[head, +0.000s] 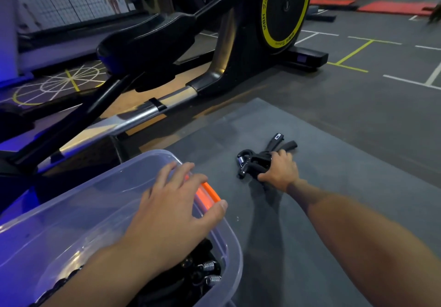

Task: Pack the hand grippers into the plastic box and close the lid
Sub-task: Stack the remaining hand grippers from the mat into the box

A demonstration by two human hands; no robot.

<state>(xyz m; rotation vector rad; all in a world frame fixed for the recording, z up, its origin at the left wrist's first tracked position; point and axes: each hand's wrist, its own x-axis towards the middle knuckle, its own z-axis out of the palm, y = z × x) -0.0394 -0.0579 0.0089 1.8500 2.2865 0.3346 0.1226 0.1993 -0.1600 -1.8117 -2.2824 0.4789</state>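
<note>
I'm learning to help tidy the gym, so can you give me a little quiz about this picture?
1. True or false: the plastic box already holds some hand grippers.
2. Which hand grips the loose grippers on the mat: A left, B right?
3. Fill in: the left hand rests by an ____ clip.
Key: 1 true; 2 B, the right hand; 3 orange.

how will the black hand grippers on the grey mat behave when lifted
The black plastic hand grippers look rigid, so they probably won't flop. Several seem bunched under the right hand, so one may slip loose. Their angular shape suggests they won't roll on the grey mat.
</note>
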